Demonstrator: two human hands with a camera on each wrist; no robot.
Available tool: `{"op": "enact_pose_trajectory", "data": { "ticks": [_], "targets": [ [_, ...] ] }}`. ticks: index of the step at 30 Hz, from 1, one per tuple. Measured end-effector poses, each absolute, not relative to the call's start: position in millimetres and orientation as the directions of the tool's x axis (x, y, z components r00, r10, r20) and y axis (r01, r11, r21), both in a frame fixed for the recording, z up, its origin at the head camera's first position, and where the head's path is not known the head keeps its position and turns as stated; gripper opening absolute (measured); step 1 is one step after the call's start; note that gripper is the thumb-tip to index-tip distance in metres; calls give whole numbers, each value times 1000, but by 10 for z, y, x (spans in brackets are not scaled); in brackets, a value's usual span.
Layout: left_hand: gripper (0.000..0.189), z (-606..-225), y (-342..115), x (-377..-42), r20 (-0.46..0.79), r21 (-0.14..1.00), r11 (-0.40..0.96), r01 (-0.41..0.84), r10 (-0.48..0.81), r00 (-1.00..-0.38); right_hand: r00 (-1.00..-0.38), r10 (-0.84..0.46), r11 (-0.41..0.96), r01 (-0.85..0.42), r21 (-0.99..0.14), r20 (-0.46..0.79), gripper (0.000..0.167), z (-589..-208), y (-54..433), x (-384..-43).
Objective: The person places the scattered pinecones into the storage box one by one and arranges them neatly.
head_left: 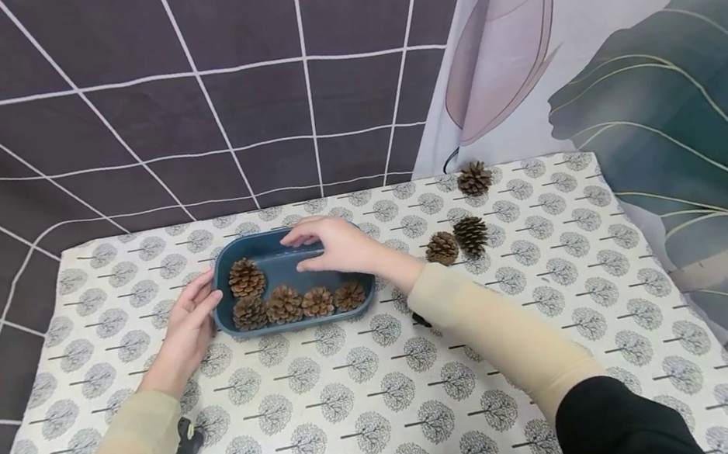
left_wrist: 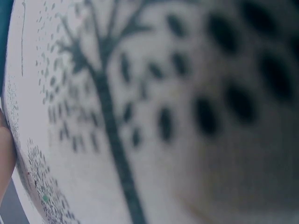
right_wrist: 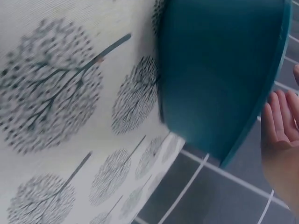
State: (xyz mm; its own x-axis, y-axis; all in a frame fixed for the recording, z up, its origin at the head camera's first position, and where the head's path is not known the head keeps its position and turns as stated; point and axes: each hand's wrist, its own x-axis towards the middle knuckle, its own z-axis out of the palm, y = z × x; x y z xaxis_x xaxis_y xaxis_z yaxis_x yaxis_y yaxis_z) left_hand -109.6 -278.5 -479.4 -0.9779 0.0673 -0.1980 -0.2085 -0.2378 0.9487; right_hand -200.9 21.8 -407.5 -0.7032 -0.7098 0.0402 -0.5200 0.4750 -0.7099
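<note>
A dark blue oblong basin [head_left: 266,329] sits on the table. Several brown pine cones lie inside it: one pine cone [head_left: 247,277] toward the back left, the others, such as this pine cone [head_left: 284,304], in a row along the near wall. My left hand [head_left: 190,327] rests against the basin's left end, fingers extended near the rim. Over the back right part of the basin is my right hand [head_left: 339,246], its fingers loosely bent and parted, nothing visible between them. The right wrist view shows the basin's outer wall [right_wrist: 215,84] with the right hand above the rim.
Right of the basin, two pine cones lie side by side, a lighter pine cone [head_left: 441,248] and a darker pine cone [head_left: 471,235]. Another pine cone [head_left: 474,178] lies at the table's back edge. A tree-print cloth [head_left: 339,435] covers the table; a dark gridded curtain [head_left: 253,102] hangs behind.
</note>
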Motion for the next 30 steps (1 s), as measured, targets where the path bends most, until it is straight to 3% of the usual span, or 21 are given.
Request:
{"op": "enact_pose_trajectory", "data": {
  "ticks": [10, 17, 30],
  "targets": [
    [37, -4774, -2801, -1083, -231, 952, -191, -240, 68, -971, -779, -617, 418, -448, -791, 115, 47, -4097, 880, -2038],
    [38, -4780, -2807, -1092, -229, 950, -199, -239, 70, -971, -833, -546, 408, -357, -840, 89, 47, -4071, 1348, -2083],
    [37, -4803, -2802, -1103, -212, 953, -204, -223, 78, -974, -854, -518, 490, -345, -801, 50, 42, -4127, 1986, -2145]
  ]
}}
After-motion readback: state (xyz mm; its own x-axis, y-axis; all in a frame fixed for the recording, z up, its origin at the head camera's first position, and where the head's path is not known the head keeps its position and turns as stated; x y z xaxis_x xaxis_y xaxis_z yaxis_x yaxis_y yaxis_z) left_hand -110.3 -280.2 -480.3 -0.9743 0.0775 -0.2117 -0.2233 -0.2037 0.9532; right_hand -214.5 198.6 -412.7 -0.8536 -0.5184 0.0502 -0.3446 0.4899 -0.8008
